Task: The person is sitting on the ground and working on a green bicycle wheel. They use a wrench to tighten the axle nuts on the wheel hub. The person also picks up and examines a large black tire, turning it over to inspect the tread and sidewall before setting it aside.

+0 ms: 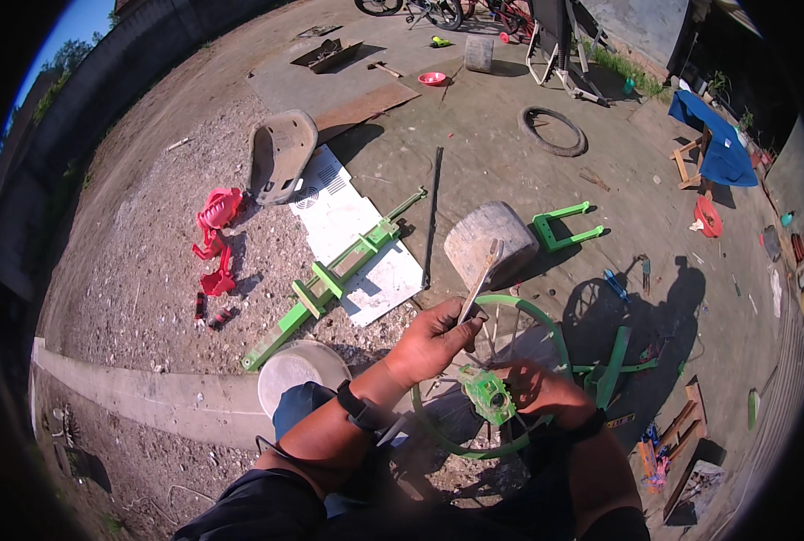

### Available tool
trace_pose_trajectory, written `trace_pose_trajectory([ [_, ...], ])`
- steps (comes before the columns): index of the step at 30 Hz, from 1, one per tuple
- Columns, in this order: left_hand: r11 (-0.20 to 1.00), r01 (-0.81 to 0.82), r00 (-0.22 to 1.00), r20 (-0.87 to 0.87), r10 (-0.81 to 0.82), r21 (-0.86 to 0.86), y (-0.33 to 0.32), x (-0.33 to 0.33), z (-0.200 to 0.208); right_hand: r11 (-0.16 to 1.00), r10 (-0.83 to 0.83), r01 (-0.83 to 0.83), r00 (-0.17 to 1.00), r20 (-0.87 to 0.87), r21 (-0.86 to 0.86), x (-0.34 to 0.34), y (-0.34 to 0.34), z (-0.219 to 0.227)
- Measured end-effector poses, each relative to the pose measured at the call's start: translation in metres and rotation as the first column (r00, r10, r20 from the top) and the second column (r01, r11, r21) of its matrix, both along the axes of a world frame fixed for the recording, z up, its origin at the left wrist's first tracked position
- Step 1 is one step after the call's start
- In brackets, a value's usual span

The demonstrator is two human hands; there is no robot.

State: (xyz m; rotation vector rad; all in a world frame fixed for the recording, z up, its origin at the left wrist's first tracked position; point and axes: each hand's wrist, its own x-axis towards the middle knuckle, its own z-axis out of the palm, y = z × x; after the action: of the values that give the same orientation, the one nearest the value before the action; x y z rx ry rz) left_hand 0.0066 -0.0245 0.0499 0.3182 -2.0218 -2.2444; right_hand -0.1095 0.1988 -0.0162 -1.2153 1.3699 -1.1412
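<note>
My left hand [436,341] is closed around a slim, pale, flat-sided tool [477,287] with a brownish upper end; I cannot tell its exact kind. It points up and away from me. Just below and to the right, my right hand [539,389] grips a chunky green metal part [489,397] from its right side; some of its fingers are hidden. Under both hands is a spoked wheel with a green rim [555,335], partly covered by my arms. Beyond the wheel stands a worn, greyish roller-shaped block [485,242].
A long green frame [358,259] crosses a white panel [352,216] at left. A pale round bucket [289,365] stands by my left arm. A green fork-shaped bracket [566,225] lies ahead right. Farther out are a seat shell [281,155], red plastic pieces [218,239] and a tyre [553,132].
</note>
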Motion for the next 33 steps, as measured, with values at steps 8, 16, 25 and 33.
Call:
trace_pose_trajectory([
  [8,0.79,0.583,0.812,0.111,-0.573,-0.19,0.009,-0.003,-0.013,0.911,0.348,-0.403,0.867,0.358,0.091,0.036,-0.022,-0.008],
  [16,0.644,0.75,0.659,0.091,-0.746,-0.152,0.023,-0.008,-0.014,0.836,0.542,-0.547,0.836,0.082,0.041,0.061,-0.043,0.011],
  [25,0.605,0.789,0.614,0.2,-0.764,-0.107,0.037,-0.013,-0.041,0.77,0.626,-0.619,0.78,0.006,0.154,0.065,-0.047,0.044],
  [33,0.618,0.764,0.644,0.262,-0.719,-0.185,0.03,-0.009,-0.035,0.738,0.662,-0.64,0.749,-0.044,0.215,0.063,-0.051,0.064],
])
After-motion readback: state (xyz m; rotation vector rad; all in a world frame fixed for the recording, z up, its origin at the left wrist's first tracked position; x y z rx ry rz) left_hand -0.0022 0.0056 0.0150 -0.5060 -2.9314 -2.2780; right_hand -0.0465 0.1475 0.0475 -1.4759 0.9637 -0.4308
